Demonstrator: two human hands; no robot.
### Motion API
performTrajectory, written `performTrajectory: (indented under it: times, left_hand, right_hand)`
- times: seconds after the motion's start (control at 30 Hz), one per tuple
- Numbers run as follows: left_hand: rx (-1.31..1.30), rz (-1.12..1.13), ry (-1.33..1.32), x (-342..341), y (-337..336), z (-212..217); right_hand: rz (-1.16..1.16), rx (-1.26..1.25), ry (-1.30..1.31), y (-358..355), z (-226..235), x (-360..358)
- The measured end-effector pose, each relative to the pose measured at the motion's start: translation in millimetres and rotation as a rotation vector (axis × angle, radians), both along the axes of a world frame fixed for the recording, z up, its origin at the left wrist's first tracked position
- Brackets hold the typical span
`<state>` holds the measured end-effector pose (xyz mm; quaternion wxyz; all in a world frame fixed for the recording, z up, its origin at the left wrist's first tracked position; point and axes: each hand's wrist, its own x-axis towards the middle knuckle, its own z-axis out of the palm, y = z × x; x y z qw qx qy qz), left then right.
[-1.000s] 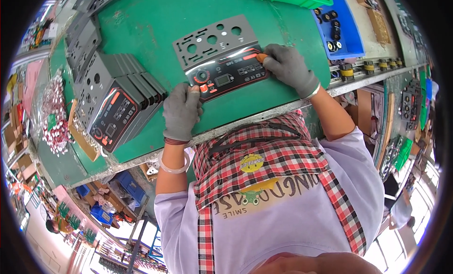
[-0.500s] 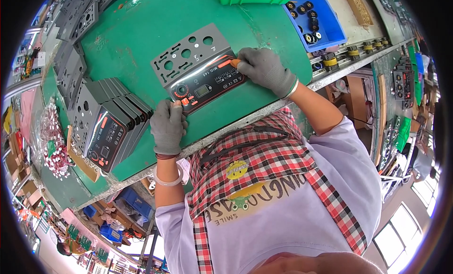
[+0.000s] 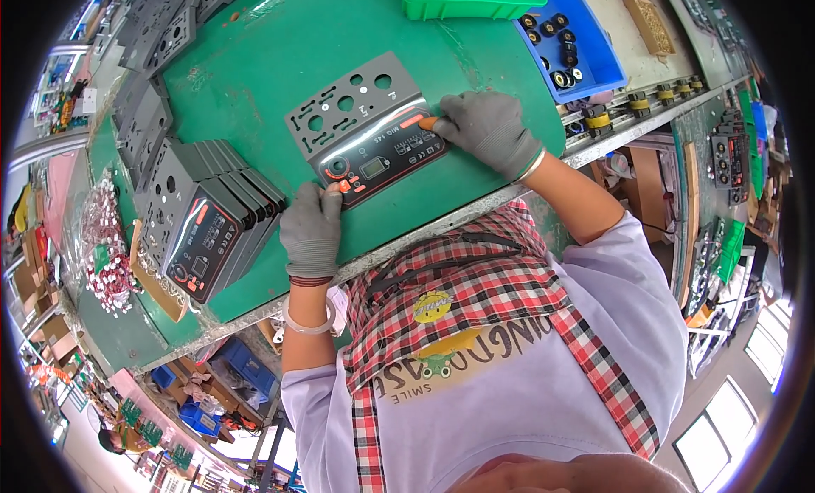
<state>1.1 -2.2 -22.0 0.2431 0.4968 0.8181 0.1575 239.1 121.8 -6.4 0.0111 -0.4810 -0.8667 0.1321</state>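
A bent grey metal panel (image 3: 344, 98) with round and slotted holes lies on the green bench top. Its glossy black front face (image 3: 395, 157), with a small display window and orange marks, is turned toward me. At the panel's lower left corner, my left hand (image 3: 311, 230) in a grey glove is closed on the edge, its thumb tip beside an orange square. My right hand (image 3: 491, 132), also gloved, has its fingers curled at the upper right end. An orange-tinted fingertip presses on the face there. What lies under the right fingers is hidden.
To the left stands a row of similar panels (image 3: 222, 217), with more grey panels (image 3: 142, 128) behind. Bundled red and white wires (image 3: 106, 255) lie at far left. A green bin (image 3: 475, 7) and a blue bin (image 3: 586, 47) with round black parts sit at the back right.
The whole view has shifted slightly, so the bench items appear a little lower and to the right. Both hands stay at the same ends of the panel.
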Motion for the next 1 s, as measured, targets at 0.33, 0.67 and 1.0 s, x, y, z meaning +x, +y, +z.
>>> performTrajectory:
  times: [0.33, 0.67, 1.0]
  left_hand:
    - [0.451, -0.018, -0.064, 15, -22, 33]
    - [0.802, 0.512, 0.084, -73, -83, 101]
    - [0.569, 0.564, 0.135, -129, -101, 57]
  right_hand:
    - [-0.093, -0.348, 0.558, -21, 13, 2]
    - [0.395, -0.316, 0.856, -46, 85, -143]
    - [0.446, -0.282, 0.572, -37, 56, -197]
